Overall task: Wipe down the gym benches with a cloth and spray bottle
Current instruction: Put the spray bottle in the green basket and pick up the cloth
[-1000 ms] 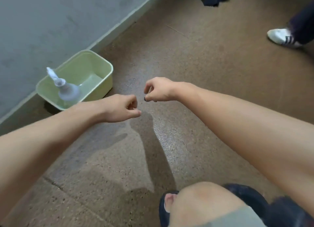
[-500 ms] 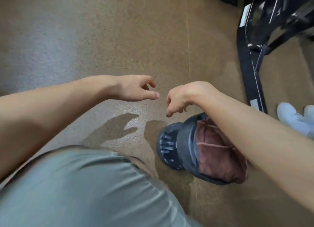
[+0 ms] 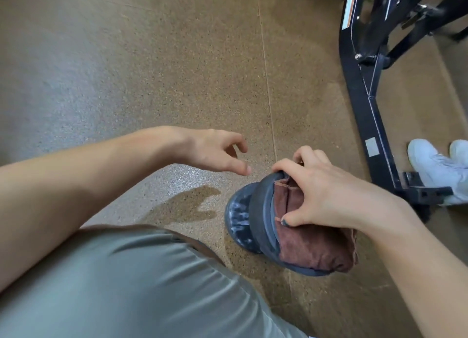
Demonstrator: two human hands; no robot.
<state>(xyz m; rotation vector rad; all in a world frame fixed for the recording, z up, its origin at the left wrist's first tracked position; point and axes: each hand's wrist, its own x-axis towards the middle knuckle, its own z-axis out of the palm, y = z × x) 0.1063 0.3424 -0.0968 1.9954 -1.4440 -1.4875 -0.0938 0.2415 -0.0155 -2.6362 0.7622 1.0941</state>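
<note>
The person's grey-clad thigh (image 3: 121,282) fills the lower left; above it the left hand (image 3: 215,150) hovers over the speckled floor (image 3: 152,59), fingers loosely spread, holding nothing; just right of it the right hand (image 3: 326,193) pinches a reddish-brown cloth (image 3: 314,246) lying on a dark slipper (image 3: 250,218); beyond stands a black bench frame (image 3: 364,84), with someone's white shoes (image 3: 438,168) behind it at the right edge.

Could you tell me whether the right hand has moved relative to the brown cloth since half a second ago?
Yes. The right hand has dropped onto the brown cloth and now grips it.
</note>
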